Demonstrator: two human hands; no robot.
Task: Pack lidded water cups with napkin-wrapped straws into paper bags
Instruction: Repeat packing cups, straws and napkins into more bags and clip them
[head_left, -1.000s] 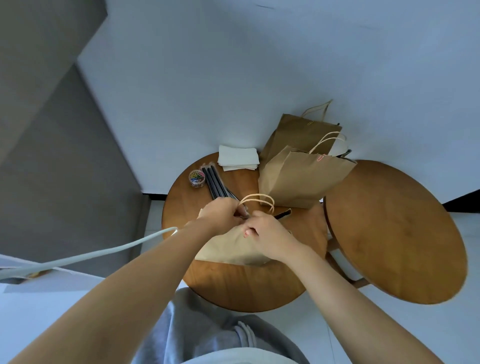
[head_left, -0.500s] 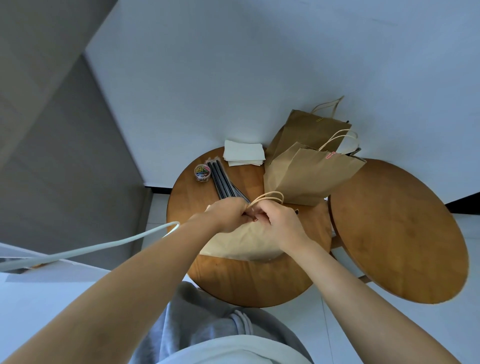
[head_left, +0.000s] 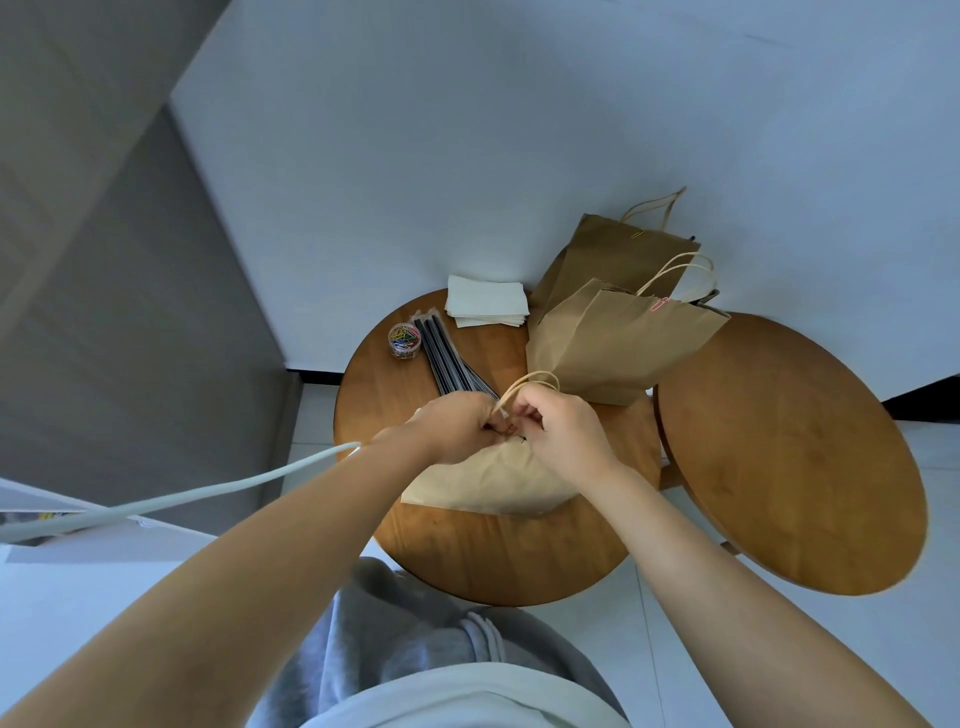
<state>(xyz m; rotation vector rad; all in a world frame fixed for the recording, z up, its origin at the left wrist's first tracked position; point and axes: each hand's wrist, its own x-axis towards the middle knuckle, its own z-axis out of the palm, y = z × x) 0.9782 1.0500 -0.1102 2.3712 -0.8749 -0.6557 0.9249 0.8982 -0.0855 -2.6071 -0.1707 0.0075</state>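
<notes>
On the round wooden table (head_left: 483, 561), a flat kraft paper bag (head_left: 483, 483) lies with its mouth and twisted-cord handles (head_left: 524, 387) pointing away. Both the left hand (head_left: 457, 426) and right hand (head_left: 563, 434) pinch its top edge with curled fingers. Beyond the bag lie black straws (head_left: 441, 353), white napkins (head_left: 485, 306), and two standing bags (head_left: 618, 343).

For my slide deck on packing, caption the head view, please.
Both hands, left hand and right hand, pinch the paper bag top shut on a round wooden table.
</notes>
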